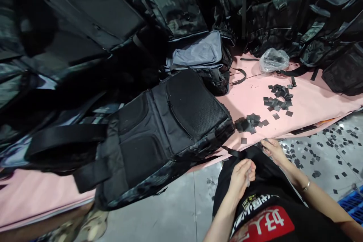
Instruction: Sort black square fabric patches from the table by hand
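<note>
My left hand [241, 177] is closed in front of my lap, with a small pale translucent object [249, 174] showing between its fingers; its kind is unclear. A black strap [233, 152] runs from the table edge towards this hand; whether the fingers grip it is hidden. To the right, my right hand [274, 152] pinches a small dark square piece [264, 141] near the table's edge. A black backpack [161, 117] lies on the table to the left of both hands, padded back panel up. Loose black squares [249, 123] are scattered just beyond my hands.
Camouflage and black bags [176, 7] crowd the back and left of the pink-covered table [249, 94]. Another group of black squares [279, 100] lies near a clear plastic bag [274, 60]. Many squares litter the grey floor [326, 151]. A blue crate [351, 202] stands at lower right.
</note>
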The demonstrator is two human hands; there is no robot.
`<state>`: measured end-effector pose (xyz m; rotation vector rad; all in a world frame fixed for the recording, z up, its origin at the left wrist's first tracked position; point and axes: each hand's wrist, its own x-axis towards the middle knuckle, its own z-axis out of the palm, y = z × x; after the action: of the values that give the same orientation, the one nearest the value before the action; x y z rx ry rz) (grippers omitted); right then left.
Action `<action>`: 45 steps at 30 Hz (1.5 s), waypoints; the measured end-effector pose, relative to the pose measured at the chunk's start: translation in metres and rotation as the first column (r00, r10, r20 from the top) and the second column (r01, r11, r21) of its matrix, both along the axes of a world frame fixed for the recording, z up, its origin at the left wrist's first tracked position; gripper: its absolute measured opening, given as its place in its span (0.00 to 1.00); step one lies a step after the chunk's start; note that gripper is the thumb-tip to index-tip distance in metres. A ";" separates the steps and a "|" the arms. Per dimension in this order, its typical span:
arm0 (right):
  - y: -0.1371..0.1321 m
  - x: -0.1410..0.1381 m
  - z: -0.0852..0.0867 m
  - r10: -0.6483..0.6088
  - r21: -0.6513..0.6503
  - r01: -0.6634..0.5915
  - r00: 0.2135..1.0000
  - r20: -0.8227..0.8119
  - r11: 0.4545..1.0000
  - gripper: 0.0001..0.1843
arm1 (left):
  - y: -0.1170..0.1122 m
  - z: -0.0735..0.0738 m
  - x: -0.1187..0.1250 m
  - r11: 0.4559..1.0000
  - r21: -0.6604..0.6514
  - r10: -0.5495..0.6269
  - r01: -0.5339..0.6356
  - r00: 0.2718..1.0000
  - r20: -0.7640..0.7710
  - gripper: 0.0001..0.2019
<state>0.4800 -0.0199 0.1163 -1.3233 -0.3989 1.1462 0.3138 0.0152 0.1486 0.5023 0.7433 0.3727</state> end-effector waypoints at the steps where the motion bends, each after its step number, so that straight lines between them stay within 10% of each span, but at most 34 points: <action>1: -0.002 -0.002 0.001 0.025 0.013 -0.025 0.999 -0.027 1.000 0.25 | 0.000 0.000 0.002 1.000 0.029 -0.006 0.006 1.000 -0.020 0.15; 7: -0.013 -0.002 0.008 0.258 0.036 -0.256 0.963 -0.073 0.966 0.18 | 0.000 -0.001 0.014 0.991 0.132 0.021 -0.015 0.999 -0.048 0.17; 15: -0.015 -0.007 0.008 0.103 -0.022 -0.103 0.994 -0.038 0.994 0.27 | 0.002 -0.001 0.027 0.957 0.272 0.144 -0.101 0.979 -0.144 0.19; 23: -0.021 -0.011 0.011 0.271 -0.086 -0.282 0.955 -0.122 0.956 0.31 | 0.008 0.001 0.031 0.947 0.319 0.089 -0.019 0.975 -0.205 0.18; 45: -0.048 0.016 0.016 0.210 -0.064 -0.208 0.978 0.013 0.976 0.20 | 0.037 -0.008 0.075 0.954 0.239 0.221 -0.183 0.965 -0.144 0.23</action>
<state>0.4962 -0.0684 0.1320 -1.3717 -0.5303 1.3304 0.3883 0.0518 0.1401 0.6788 0.9270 0.6165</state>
